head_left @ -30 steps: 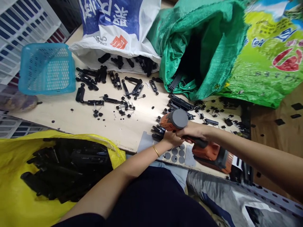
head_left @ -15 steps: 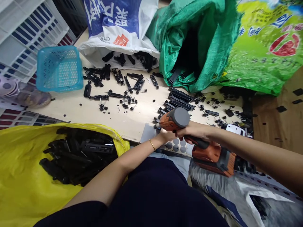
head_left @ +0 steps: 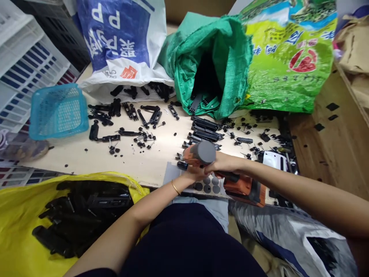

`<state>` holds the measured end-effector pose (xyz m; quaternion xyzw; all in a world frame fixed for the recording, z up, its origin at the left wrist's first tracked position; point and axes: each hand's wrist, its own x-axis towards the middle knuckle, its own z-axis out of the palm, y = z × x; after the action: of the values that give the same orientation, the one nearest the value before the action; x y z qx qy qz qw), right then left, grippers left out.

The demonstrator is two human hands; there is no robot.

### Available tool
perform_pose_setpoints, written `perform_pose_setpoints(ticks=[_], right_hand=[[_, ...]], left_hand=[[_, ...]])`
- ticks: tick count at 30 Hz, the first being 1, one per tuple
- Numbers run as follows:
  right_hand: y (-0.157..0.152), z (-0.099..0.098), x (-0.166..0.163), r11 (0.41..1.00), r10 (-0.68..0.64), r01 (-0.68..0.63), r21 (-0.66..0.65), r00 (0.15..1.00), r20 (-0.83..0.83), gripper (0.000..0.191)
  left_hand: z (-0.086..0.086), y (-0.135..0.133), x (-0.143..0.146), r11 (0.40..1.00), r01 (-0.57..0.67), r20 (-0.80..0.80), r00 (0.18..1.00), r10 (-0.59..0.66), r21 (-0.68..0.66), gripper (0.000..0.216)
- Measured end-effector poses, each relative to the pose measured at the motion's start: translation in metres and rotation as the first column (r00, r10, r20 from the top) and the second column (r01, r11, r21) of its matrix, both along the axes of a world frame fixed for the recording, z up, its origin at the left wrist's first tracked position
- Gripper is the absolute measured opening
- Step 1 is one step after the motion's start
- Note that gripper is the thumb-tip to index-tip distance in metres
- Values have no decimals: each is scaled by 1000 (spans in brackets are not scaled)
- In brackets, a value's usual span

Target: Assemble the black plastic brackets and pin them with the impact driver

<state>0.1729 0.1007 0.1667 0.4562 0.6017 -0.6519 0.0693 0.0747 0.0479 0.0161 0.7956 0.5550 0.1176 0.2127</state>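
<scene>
My right hand [head_left: 220,163] is wrapped around the handle of an orange and black cordless drill [head_left: 198,154]. The drill's rounded dark back end faces up toward me, and its battery [head_left: 245,190] sticks out to the right. Under the drill, my left hand [head_left: 194,174] is closed on a black plastic arm [head_left: 182,165]; only one end of that part shows. The drill hides most of the left fingers and the bit. Just beyond, several black plastic arms [head_left: 206,135] lie side by side. A grey sheet with round dark discs [head_left: 206,188] is beneath my hands.
Loose black parts and screws [head_left: 142,138] are scattered on the pale table [head_left: 144,165]. A blue basket [head_left: 59,125] stands left. White [head_left: 123,57], green [head_left: 175,57] and lime [head_left: 288,92] sacks line the back. A yellow sack [head_left: 17,215] of black parts is front left.
My view has shifted, so the table and sacks appear lower and farther left. The drill's nose, seen against the black part before, is now hidden. Both hands keep their grips.
</scene>
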Motion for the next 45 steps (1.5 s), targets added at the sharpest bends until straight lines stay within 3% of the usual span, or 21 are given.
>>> perform_pose_setpoints(ticks=[3, 6, 9, 12, 16, 22, 29, 34, 40, 45], right_hand=[[20, 15, 45, 970, -244, 245, 2, 965, 99, 26], [48, 25, 81, 892, -451, 451, 40, 878, 160, 23], [75, 22, 94, 869, -489, 493, 42, 845, 216, 21], [98, 10, 93, 882, -466, 466, 70, 841, 275, 22], [123, -4, 91, 921, -375, 386, 44, 856, 355, 19], [147, -4, 88, 966, -215, 255, -44, 885, 413, 12], [115, 6, 95, 958, -279, 280, 55, 881, 381, 19], [88, 10, 109, 940, -290, 337, -51, 869, 401, 19], [91, -6, 99, 967, -210, 250, -41, 881, 423, 16], [92, -3, 91, 971, -200, 237, -37, 886, 419, 23]], left_hand=[[16, 28, 0, 998, 39, -36, 999, -37, 52, 57], [23, 81, 0, 988, -41, -80, 995, 54, 151, 63], [16, 131, 4, 983, -93, -130, 985, 114, 157, 62], [5, 154, 7, 985, -93, -180, 977, 119, 143, 59], [0, 151, 7, 989, -53, -202, 976, 81, 140, 57], [1, 150, 7, 993, -7, -198, 980, 31, 119, 58], [2, 149, 9, 994, -40, -221, 973, 62, 102, 61], [2, 148, 9, 994, -47, -196, 978, 65, 94, 62], [-1, 150, 8, 995, -18, -180, 983, 35, 93, 61], [0, 154, 3, 996, 10, -143, 990, 2, 85, 59]])
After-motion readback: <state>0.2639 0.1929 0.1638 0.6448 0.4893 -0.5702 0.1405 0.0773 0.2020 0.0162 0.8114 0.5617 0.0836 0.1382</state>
